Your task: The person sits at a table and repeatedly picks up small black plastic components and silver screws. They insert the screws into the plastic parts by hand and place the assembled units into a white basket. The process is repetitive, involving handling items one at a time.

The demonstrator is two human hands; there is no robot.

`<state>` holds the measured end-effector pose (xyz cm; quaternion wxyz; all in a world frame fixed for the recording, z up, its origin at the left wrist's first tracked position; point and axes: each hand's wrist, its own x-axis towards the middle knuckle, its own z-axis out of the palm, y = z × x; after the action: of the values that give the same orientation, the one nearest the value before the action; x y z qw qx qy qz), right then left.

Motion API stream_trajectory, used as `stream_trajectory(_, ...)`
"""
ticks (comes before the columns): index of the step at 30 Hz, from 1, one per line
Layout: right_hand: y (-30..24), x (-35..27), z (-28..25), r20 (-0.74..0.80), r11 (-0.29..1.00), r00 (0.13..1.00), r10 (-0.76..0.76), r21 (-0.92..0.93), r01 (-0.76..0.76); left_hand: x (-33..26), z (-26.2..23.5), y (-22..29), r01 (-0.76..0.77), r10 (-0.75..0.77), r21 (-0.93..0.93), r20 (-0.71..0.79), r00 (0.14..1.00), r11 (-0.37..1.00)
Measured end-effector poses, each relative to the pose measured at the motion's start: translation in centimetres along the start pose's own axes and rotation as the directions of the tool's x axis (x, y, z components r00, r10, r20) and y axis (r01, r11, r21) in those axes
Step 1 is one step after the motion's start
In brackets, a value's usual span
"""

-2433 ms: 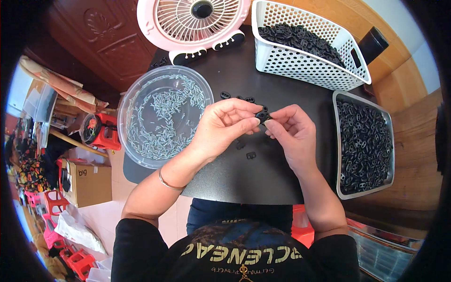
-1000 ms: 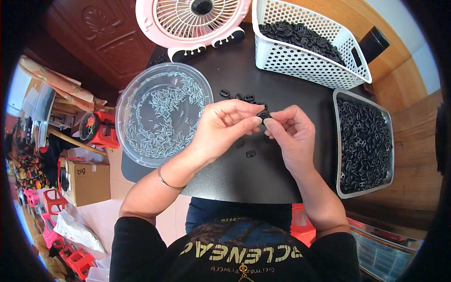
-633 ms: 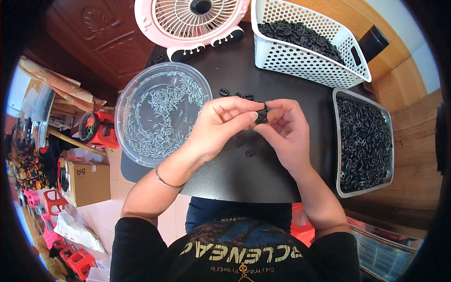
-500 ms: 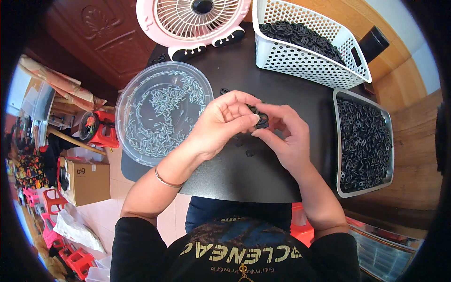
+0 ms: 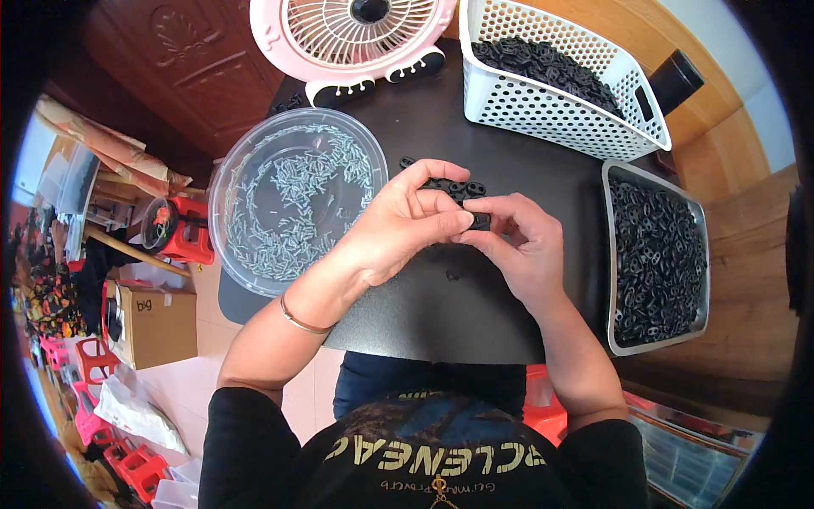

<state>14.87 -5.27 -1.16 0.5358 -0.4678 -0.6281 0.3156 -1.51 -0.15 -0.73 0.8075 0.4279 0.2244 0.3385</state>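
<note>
Above the middle of the dark table, both hands are closed and meet fingertip to fingertip. A small black plastic piece (image 5: 481,222) shows between them, pinched by the thumb and fingers of my right hand (image 5: 527,246). My left hand (image 5: 394,222) has its thumb and index finger pressed at the same piece's left end; its exact shape is mostly covered by fingers. Just beyond the fingertips, several black oval pieces with holes (image 5: 476,189) lie on the table. Left of my left hand stands a round clear tub (image 5: 222,242) holding many short silvery screws or pins.
A white perforated basket (image 5: 543,119) of black pieces stands at the back right. A metal tray (image 5: 612,339) full of two-holed black pieces lies along the right side. At the back is a pink fan (image 5: 267,34). A cardboard box (image 5: 161,327) and red stools (image 5: 140,471) are at left.
The black piece, earlier tilted up between the hands, now sits lower and is more covered by the fingers. The loose pieces behind now show more.
</note>
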Motion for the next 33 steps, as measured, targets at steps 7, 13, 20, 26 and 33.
stream_trajectory(7, 0.0, 0.5, -0.1, 0.012, 0.991, 0.997, -0.082, -0.102, 0.083, -0.4, -0.1, 1.6, -0.082, 0.073, 0.274, 0.041, 0.996, 0.958)
stream_trajectory(13, -3.1, 6.1, -1.1, -0.328, 0.984, 0.933, -0.149, -0.143, 0.107, -3.4, -1.4, 7.3, -0.306, 0.429, 0.588, -0.077, 0.900, 0.749)
stream_trajectory(20, -2.0, 14.4, -5.6, -0.440, 0.679, 0.729, -0.524, -0.733, 0.045, -6.0, -4.1, 7.9, -0.098, 0.453, 0.990, 0.041, 0.891, 0.103)
stream_trajectory(26, -2.3, 9.2, -2.8, -0.262, 0.855, 0.894, -0.363, -0.476, 0.207, -7.2, -5.7, 6.3, -0.002, 0.238, 0.979, 0.052, 0.970, -0.205)
stream_trajectory(33, -1.5, 4.0, -2.3, -0.119, 0.987, 0.992, -0.039, -0.157, 0.020, -6.8, -5.7, 5.1, -0.004, 0.252, 0.968, 0.069, 0.965, -0.252)
